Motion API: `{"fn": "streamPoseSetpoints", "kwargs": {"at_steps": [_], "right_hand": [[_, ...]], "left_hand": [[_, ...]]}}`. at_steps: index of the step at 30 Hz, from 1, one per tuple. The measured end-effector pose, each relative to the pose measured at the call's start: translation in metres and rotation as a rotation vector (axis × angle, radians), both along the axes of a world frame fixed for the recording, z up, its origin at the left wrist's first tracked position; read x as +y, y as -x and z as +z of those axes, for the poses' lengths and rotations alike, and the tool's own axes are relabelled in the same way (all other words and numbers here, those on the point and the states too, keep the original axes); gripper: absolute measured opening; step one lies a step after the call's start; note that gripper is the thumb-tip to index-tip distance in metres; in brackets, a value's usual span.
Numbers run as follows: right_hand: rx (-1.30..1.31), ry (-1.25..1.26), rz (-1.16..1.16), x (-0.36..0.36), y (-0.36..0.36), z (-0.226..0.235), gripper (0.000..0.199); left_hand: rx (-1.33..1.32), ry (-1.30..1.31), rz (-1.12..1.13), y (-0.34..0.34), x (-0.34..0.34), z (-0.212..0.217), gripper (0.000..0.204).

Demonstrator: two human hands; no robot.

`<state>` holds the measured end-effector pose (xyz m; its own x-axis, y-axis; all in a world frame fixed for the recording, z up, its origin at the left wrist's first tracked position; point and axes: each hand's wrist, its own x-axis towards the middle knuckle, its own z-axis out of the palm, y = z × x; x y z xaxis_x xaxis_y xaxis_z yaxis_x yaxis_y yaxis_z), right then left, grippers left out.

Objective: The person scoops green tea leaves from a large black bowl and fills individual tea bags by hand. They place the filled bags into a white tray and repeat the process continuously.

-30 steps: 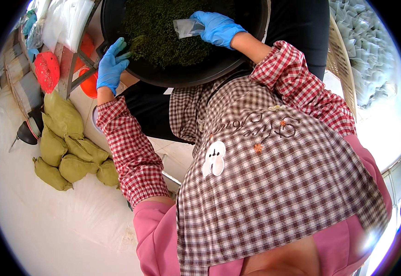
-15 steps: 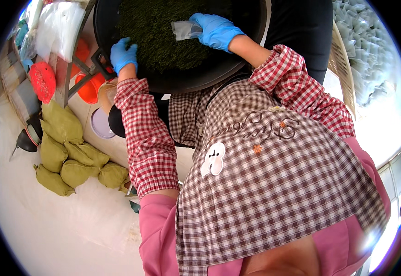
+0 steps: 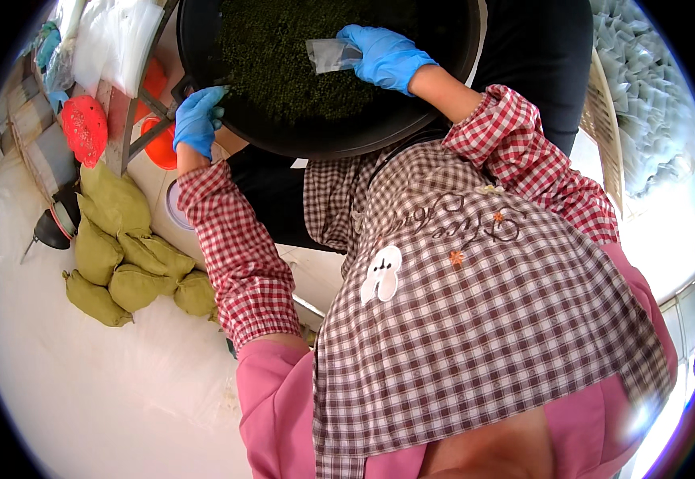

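Note:
My right hand (image 3: 383, 60), in a blue glove, is closed on the edge of a small clear plastic bag (image 3: 333, 55). The bag hangs over a heap of fine, dark-green, grainy-looking plant matter (image 3: 284, 84) in a wide black basin (image 3: 339, 144). My left hand (image 3: 196, 121), gloved in blue too, is at the basin's left rim beside its handle. Its fingers are drawn together and curled toward the heap; whatever small thing may be between the fingertips I cannot make out.
At the left, a stack of clear plastic bags (image 3: 116, 48) lies on a stand, near a red object (image 3: 84, 130) and an orange bucket (image 3: 162, 145). Several olive cloth sacks (image 3: 136, 287) are piled on the floor. Many filled clear bags (image 3: 643, 96) sit in a basket at the right.
My left hand has moved left, from over the heap's edge to the basin rim, and its fingers have turned to the right. My right hand still holds the bag over the heap.

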<state>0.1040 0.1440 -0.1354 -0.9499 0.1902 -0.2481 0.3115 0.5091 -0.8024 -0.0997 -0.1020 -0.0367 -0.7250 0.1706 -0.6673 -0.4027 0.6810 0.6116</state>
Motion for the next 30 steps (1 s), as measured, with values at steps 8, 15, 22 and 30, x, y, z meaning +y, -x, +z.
{"fn": "streamPoseSetpoints", "kwargs": {"at_steps": [8, 15, 22, 30], "right_hand": [[0.009, 0.030, -0.030, 0.001, 0.001, 0.001, 0.031], [-0.048, 0.074, -0.308, 0.015, 0.008, 0.020, 0.044], [0.091, 0.181, -0.425, 0.013, 0.007, 0.019, 0.043], [0.108, 0.261, -0.406, 0.008, 0.004, 0.015, 0.048]], "left_hand": [[0.461, 0.010, 0.115, 0.081, -0.078, 0.104, 0.021], [1.208, 0.338, -0.237, 0.136, -0.054, 0.140, 0.026], [0.820, 0.423, -0.698, 0.012, 0.086, -0.100, 0.040], [0.245, 0.015, -0.378, 0.031, 0.059, -0.064, 0.021]]}}
